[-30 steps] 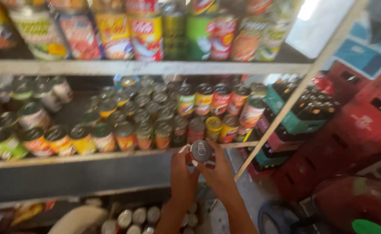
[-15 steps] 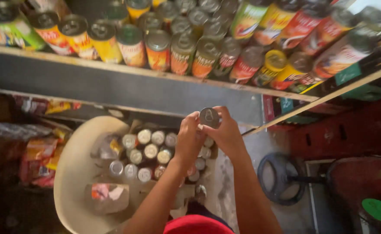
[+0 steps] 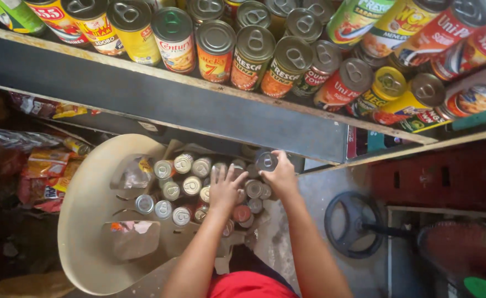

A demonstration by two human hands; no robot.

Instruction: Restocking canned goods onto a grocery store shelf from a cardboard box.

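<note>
My right hand grips a small silver-topped can just above a cluster of several cans standing on a beige plastic chair. My left hand hovers open over the same cans, fingers spread, touching or nearly touching their tops. Above both hands runs a wooden shelf lined with a row of canned goods seen from their lids.
Snack packets hang at the left. A black fan base stands on the concrete floor at the right, beside a red crate. A green lid shows at the bottom right corner.
My view has tilted down from the shelf to the chair. Both hands came down with the can; the left hand let go of it and spread over the cans below.
</note>
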